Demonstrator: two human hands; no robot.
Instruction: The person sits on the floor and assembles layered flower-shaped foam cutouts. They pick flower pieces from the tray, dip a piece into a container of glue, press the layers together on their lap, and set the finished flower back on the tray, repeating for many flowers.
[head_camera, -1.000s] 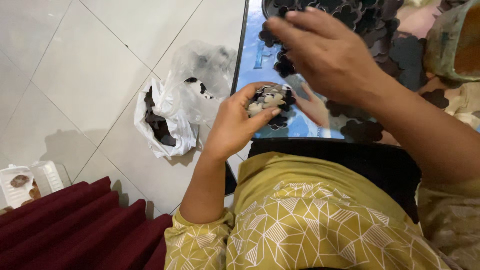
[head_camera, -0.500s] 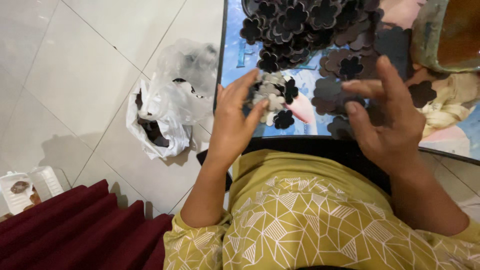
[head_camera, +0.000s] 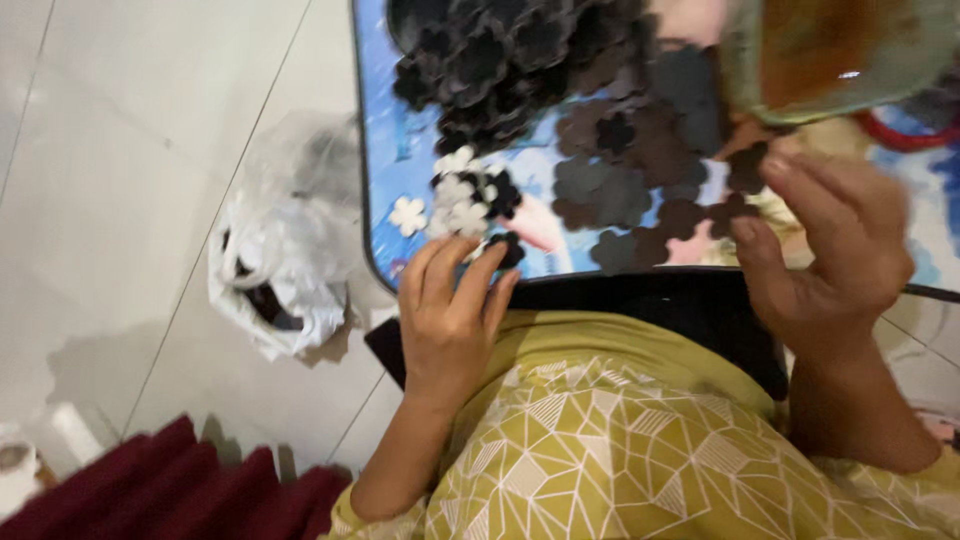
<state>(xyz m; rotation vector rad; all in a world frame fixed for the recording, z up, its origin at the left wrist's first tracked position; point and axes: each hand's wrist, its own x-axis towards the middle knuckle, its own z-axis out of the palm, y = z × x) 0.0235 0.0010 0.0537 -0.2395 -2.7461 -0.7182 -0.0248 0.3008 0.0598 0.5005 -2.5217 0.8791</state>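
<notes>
**A:** Closest to you, your left hand (head_camera: 450, 320) lies at the near edge of the table (head_camera: 385, 150). Its grip is loose, with the fingers stretched forward and closed on nothing. The fingertips reach the small cluster of white flower cut-outs (head_camera: 455, 200), which has a few dark ones mixed in.

**B:** And my right hand (head_camera: 830, 250)?

**A:** It's raised over the table's right side with the fingers half curled. A dark cut-out (head_camera: 745, 165) sits at the fingertips, but blur keeps me from telling whether you're pinching it.

**B:** So what step am I in?

**A:** Picking and gathering pieces, I'd judge. Lifting one thin flower calls for a fine fingertip pinch, with the left hand steadying the cluster.

**B:** Farther off?

**A:** The big heap of dark flower cut-outs (head_camera: 520, 50) is at the table's far side, with a greenish bowl (head_camera: 830, 60) to its right. A white plastic bag (head_camera: 290, 250) is on the floor to your left.
</notes>
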